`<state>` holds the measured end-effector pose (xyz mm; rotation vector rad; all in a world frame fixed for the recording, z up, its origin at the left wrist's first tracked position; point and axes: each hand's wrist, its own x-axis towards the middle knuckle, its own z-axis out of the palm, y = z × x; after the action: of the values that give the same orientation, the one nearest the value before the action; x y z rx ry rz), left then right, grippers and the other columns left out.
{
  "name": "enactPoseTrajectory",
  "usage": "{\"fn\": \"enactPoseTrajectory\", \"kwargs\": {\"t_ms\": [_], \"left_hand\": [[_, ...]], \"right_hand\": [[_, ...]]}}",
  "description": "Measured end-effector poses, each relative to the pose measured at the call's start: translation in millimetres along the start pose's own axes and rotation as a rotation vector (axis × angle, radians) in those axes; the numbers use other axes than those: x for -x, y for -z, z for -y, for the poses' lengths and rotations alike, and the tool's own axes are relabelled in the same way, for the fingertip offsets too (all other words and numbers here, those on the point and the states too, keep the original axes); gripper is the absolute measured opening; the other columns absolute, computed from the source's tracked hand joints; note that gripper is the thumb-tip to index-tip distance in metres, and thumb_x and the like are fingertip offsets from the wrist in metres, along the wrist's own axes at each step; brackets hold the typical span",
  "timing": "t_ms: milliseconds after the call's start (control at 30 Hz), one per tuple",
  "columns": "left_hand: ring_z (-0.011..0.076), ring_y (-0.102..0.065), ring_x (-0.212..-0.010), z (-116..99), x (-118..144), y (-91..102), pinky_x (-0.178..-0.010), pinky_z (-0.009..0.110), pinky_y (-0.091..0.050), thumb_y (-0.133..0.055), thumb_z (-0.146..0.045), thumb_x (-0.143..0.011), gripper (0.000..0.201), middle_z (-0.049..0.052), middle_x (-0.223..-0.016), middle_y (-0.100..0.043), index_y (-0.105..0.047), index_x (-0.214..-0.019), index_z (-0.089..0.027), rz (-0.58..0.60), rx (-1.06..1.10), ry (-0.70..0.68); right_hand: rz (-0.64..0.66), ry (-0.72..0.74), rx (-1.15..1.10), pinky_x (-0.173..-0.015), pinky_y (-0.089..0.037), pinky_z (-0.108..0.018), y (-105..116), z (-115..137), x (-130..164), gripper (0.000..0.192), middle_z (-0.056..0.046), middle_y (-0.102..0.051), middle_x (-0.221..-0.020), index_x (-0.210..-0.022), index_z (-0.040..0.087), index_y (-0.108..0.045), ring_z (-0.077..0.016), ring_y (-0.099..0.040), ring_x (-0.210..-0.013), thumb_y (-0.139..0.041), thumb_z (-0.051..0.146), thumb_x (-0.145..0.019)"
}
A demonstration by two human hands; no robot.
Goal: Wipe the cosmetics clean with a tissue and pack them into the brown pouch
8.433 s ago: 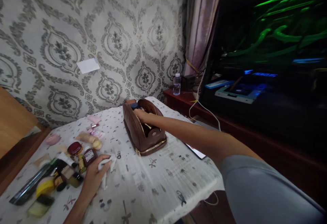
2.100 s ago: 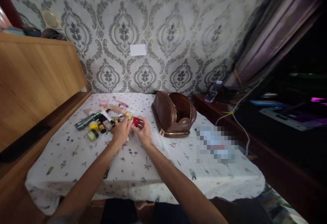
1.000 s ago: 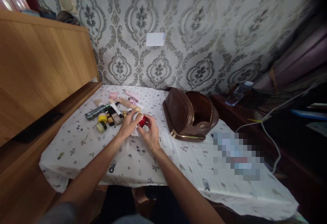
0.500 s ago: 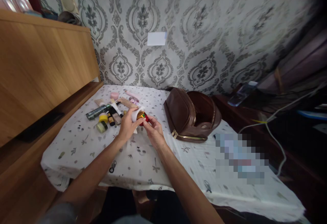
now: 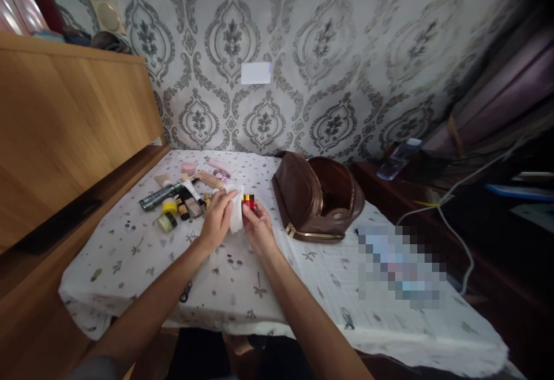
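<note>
A person's two hands met over the middle of a cloth-covered table (image 5: 303,287). The right hand (image 5: 259,228) pinched a red-and-gold jar (image 5: 249,200) in its fingertips, above the cloth, while the left hand (image 5: 217,219) gripped a white tissue (image 5: 236,216) just to the jar's left; whether tissue and jar touched was hard to say from this angle. Half a second earlier, the tissue was bunched around the jar's gold end; now it hung down in a loose sheet, and more of the jar showed to its right. Some eight seconds before, the right hand was inside the brown bag (image 5: 298,195), which now stood unzipped at right, apart from both hands.

To the left lay a cluster of cosmetics: a green tube (image 5: 160,196), a yellow jar (image 5: 169,205), a pale green jar (image 5: 167,222) nearest the front edge and a small dark bottle (image 5: 183,211) whose label was too small to read. A pink jar (image 5: 188,167) and a pink tube (image 5: 220,166) sat at the far side. Any lettering on the white card (image 5: 255,73) on the far wall could not be made out.
</note>
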<state>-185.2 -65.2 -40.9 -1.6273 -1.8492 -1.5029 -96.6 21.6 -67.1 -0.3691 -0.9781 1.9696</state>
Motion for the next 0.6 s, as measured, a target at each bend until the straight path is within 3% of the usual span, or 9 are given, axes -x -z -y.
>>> {"fn": "enactPoseTrajectory", "kwargs": {"t_ms": [167,433,600], "left_hand": [[0.0203,-0.061,-0.102,3.6,2.9,-5.2,-0.094,0.035,-0.049,-0.045,-0.026,-0.1,0.028,0.008,-0.104,-0.061,-0.063,-0.12,-0.021,0.017,-0.026,-0.076],[0.0221,-0.062,-0.102,7.4,-4.6,2.5,-0.092,0.037,-0.049,-0.038,-0.029,-0.101,0.029,0.009,-0.103,-0.066,-0.062,-0.115,-0.02,0.011,0.037,0.056],[0.0255,-0.057,-0.111,6.7,-0.5,0.3,-0.098,0.04,-0.047,-0.047,-0.036,-0.098,0.039,0.011,-0.115,-0.059,-0.051,-0.134,-0.021,0.135,-0.014,0.042]], "right_hand": [[-0.033,-0.053,-0.084,-0.094,-0.054,-0.035,2.6,4.3,-1.1,0.04,0.0,-0.075,-0.094,-0.093,0.023,-0.066,-0.0176,-0.069,-0.09,-0.088,0.029,-0.06],[0.091,-0.148,-0.011,-0.076,-0.057,-0.032,-1.3,11.2,8.2,0.044,0.001,-0.075,-0.095,-0.101,0.026,-0.063,-0.0194,-0.071,-0.083,-0.085,0.031,-0.064],[0.063,-0.15,0.018,-0.073,-0.057,-0.031,2.4,10.3,5.2,0.041,0.0,-0.075,-0.097,-0.102,0.026,-0.066,-0.0196,-0.07,-0.084,-0.083,0.034,-0.066]]}}
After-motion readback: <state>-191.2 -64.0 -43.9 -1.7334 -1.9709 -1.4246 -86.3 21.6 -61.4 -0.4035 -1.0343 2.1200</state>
